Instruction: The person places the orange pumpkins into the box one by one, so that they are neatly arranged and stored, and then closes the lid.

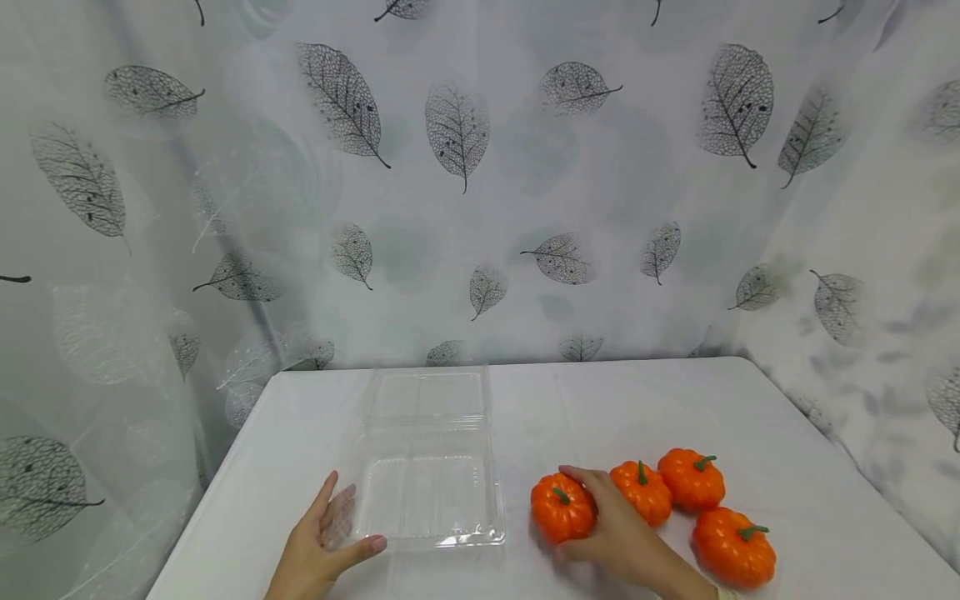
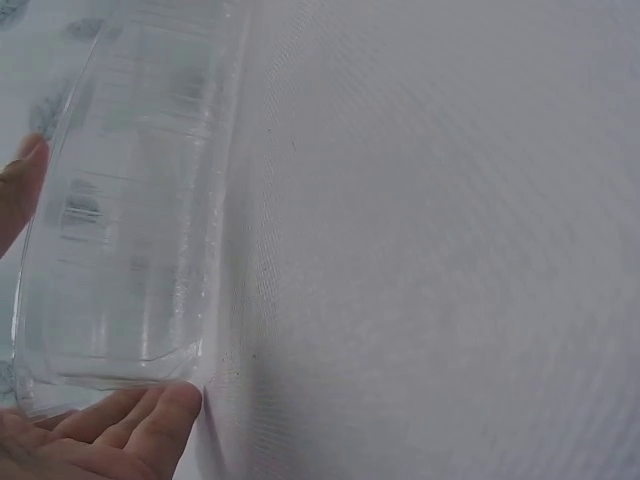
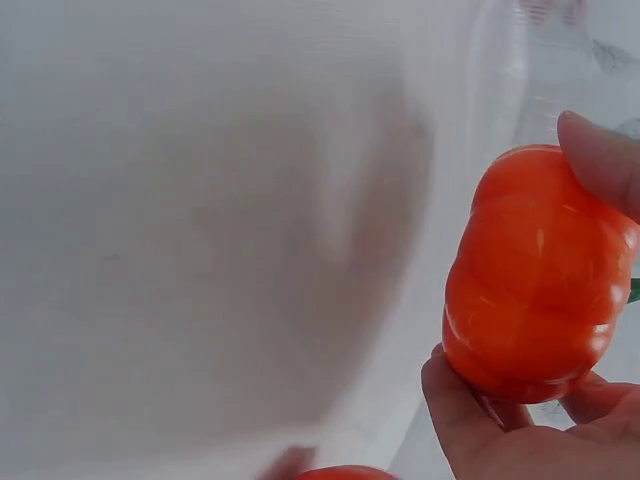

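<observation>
Fingers of the right hand [image 1: 611, 527] were curled round a glossy orange pumpkin [image 1: 559, 512] — probably light, stiff and slick, best held by its ribbed sides — between the clear container [image 1: 426, 496] and three more pumpkins [image 1: 686, 483]. The left hand [image 1: 311, 548], its fingers apart, was beside the container, likely thin and flexible.

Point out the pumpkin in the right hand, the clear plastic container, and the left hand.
Held pumpkin [image 3: 540, 275]: right wrist view, middle of its orange side.
Clear plastic container [image 1: 423, 498]: head view, bare floor of its nearer half.
Left hand [image 1: 310, 548]: head view, middle of the hand.
</observation>
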Motion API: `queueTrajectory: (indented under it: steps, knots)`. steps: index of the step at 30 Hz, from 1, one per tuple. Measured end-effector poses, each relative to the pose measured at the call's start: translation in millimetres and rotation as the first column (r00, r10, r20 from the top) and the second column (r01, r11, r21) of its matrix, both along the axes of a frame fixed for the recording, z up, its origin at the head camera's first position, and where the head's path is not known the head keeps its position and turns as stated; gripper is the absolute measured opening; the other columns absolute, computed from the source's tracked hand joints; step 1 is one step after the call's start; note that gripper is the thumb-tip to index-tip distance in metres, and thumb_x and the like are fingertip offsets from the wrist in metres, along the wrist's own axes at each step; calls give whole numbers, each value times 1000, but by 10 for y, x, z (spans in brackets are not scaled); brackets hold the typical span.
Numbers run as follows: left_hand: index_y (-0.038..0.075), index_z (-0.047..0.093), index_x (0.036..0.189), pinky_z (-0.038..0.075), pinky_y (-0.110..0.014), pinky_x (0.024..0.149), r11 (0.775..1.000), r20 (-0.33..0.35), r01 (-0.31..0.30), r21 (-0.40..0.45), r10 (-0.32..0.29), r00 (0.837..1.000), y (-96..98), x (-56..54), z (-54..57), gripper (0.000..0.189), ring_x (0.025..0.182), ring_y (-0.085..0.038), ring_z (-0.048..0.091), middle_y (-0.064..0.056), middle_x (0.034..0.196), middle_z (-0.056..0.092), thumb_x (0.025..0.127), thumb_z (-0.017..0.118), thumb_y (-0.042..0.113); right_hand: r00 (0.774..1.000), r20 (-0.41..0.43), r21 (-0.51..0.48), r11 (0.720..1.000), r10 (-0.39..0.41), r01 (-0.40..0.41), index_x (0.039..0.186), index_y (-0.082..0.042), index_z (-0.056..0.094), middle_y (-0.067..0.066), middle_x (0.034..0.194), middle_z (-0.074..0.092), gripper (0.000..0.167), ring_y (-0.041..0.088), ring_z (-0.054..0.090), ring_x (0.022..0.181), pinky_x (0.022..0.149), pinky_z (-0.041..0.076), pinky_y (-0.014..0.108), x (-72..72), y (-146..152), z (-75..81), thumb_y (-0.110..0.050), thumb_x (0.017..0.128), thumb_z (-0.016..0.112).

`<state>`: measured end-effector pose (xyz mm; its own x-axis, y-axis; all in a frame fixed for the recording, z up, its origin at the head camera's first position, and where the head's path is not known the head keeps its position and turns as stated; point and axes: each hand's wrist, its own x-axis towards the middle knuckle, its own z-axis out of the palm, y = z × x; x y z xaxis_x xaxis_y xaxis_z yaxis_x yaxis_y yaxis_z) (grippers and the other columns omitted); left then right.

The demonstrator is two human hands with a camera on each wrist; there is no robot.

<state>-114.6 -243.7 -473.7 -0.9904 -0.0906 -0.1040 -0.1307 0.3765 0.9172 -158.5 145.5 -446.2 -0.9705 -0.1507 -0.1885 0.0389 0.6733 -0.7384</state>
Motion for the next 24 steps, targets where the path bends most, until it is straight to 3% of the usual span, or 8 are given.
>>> queueTrajectory:
  steps: [7,14,24]
  knots:
    - [6,7,163,39,-53,110,1000,2,-5,-6,5,1000,11,5,8,120,142,-42,39,-23,158,36,78,89,29,997,-27,-158,985,71,-75,149,-16,47,13,143,47,97,38,54,123,93,55,56,-31,-150,226,-19,65,96]
    - [6,7,163,39,-54,110,1000,12,-9,1,9,1000,18,2,7,120,142,-43,39,-23,158,35,78,89,29,976,-47,-320,922,213,-217,150,-9,42,12,147,46,94,42,49,130,99,50,57,-74,-368,389,-16,71,92]
    - [6,8,163,38,-54,111,999,37,-33,11,32,999,33,-11,-2,121,142,-43,39,-22,158,36,77,91,30,961,-58,-465,845,269,-264,146,-7,47,10,143,50,89,34,52,125,95,56,45,-194,-752,482,-5,70,91]
